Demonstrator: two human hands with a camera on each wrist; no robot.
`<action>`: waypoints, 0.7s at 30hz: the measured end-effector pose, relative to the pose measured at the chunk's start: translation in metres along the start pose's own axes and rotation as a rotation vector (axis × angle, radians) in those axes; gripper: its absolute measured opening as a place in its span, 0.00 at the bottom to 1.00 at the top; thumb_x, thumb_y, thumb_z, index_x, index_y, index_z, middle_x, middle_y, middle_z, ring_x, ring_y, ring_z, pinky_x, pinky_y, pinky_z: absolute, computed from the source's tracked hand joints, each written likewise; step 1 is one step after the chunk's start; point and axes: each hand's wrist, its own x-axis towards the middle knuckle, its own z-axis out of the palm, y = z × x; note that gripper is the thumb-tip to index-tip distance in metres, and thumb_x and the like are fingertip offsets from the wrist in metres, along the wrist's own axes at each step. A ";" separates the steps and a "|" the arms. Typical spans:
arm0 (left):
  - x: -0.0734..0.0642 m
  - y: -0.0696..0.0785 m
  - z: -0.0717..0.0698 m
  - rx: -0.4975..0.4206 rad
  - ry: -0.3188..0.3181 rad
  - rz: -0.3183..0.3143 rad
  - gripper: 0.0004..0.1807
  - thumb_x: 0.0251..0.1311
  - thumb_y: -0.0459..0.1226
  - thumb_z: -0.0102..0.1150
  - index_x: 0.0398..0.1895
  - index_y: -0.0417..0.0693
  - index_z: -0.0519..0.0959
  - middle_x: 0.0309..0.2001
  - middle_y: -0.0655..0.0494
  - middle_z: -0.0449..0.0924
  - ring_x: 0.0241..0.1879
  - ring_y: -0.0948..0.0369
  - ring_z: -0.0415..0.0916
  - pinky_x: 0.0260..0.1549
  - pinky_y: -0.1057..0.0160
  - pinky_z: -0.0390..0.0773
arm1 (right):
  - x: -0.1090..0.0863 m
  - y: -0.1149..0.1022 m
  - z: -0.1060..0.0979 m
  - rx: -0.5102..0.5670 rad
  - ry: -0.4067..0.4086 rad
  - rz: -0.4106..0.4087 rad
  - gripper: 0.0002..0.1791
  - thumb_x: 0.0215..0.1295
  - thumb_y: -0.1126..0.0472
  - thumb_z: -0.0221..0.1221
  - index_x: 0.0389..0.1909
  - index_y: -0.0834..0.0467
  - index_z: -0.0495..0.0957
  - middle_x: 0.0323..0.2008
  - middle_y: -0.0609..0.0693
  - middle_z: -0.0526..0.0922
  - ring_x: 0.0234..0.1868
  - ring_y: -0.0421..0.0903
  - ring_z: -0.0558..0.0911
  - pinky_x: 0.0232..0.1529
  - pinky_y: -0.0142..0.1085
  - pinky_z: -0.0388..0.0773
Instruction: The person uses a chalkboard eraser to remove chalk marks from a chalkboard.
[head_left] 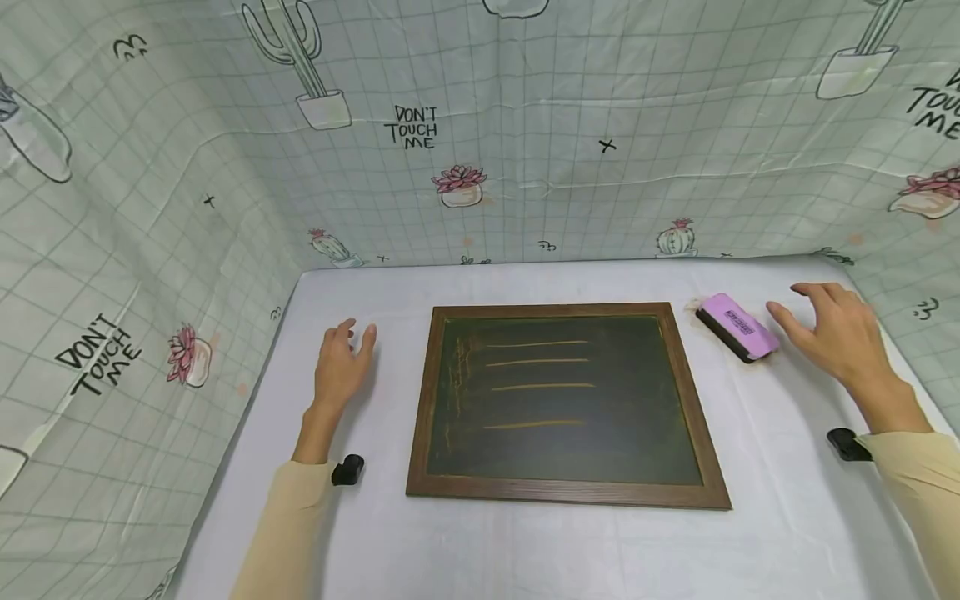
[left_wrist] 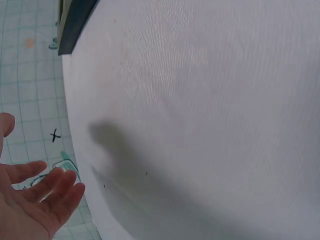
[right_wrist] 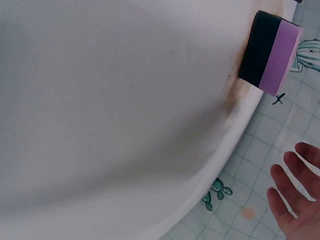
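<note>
A small chalkboard [head_left: 630,417] in a brown wooden frame lies flat on the white table. Several yellow chalk lines cross its middle, and fainter yellow marks run down its left side. To its right rests a purple eraser [head_left: 738,325] with a black underside, also seen in the right wrist view [right_wrist: 272,52]. My right hand [head_left: 847,337] hovers just right of the eraser, fingers loosely bent, holding nothing. Left of the chalkboard, my left hand [head_left: 343,367] is held over the table with relaxed fingers and nothing in it.
A pale grid-patterned cloth [head_left: 540,150] with cactus drawings hangs behind the white table [head_left: 562,550] and along both sides. Brownish dust smudges [right_wrist: 234,92] mark the table beside the eraser. Each sleeve carries a black wrist device [head_left: 348,470].
</note>
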 end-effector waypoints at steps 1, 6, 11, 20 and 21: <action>0.000 0.000 0.001 -0.011 -0.009 0.000 0.36 0.79 0.53 0.45 0.74 0.32 0.64 0.63 0.31 0.68 0.59 0.37 0.72 0.57 0.39 0.71 | 0.000 -0.001 0.000 0.005 -0.008 0.009 0.29 0.73 0.48 0.58 0.57 0.73 0.73 0.55 0.78 0.72 0.56 0.78 0.68 0.55 0.67 0.60; -0.002 0.004 0.008 -0.069 -0.044 -0.011 0.35 0.79 0.51 0.46 0.74 0.31 0.64 0.63 0.31 0.68 0.58 0.38 0.72 0.56 0.41 0.72 | 0.002 -0.006 0.003 0.043 -0.036 0.042 0.30 0.73 0.48 0.59 0.58 0.72 0.73 0.58 0.78 0.71 0.59 0.78 0.67 0.56 0.68 0.59; -0.004 0.008 0.015 -0.125 -0.050 -0.008 0.32 0.77 0.48 0.50 0.70 0.29 0.67 0.59 0.31 0.71 0.55 0.39 0.74 0.54 0.43 0.74 | 0.004 -0.009 0.007 0.066 -0.068 0.069 0.30 0.73 0.48 0.59 0.59 0.71 0.73 0.59 0.77 0.70 0.60 0.79 0.66 0.56 0.68 0.59; -0.009 0.013 0.023 -0.157 -0.069 0.012 0.28 0.76 0.43 0.54 0.68 0.29 0.70 0.56 0.31 0.72 0.53 0.39 0.76 0.53 0.44 0.74 | 0.004 -0.018 0.013 0.097 -0.114 0.082 0.31 0.72 0.48 0.60 0.61 0.71 0.71 0.60 0.77 0.70 0.60 0.77 0.67 0.54 0.68 0.60; -0.010 0.014 0.024 -0.156 -0.072 0.012 0.28 0.76 0.43 0.54 0.68 0.28 0.70 0.55 0.31 0.73 0.53 0.39 0.76 0.53 0.44 0.74 | 0.004 -0.018 0.014 0.100 -0.120 0.081 0.32 0.72 0.48 0.60 0.62 0.71 0.71 0.59 0.76 0.70 0.59 0.76 0.67 0.54 0.67 0.60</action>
